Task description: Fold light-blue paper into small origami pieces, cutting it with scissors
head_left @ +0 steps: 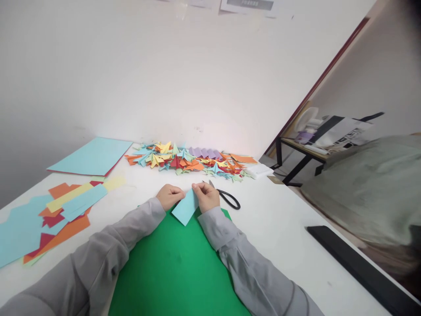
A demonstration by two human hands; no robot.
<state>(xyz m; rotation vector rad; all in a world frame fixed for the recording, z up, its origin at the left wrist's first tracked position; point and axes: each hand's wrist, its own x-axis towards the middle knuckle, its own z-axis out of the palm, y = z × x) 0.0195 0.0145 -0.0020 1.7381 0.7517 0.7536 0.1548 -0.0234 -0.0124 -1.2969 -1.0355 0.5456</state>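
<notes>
A small light-blue piece of paper [186,208] is held between my two hands above a green sheet [177,263]. My left hand [170,196] pinches its upper left edge, fingers closed. At the top right edge, my right hand [207,196] grips the paper between thumb and fingers. The paper's lower corner points toward me. Just beyond my right hand lie scissors [230,199] with black handles, their blades partly hidden behind that hand.
Folded paper shapes [184,160] in many colours are heaped along the wall. Loose paper scraps [66,210] and a stack of blue sheets [92,156] lie at left. A long black bar [358,267] lies near the right edge. Beyond it stands a shelf with a bag [342,131].
</notes>
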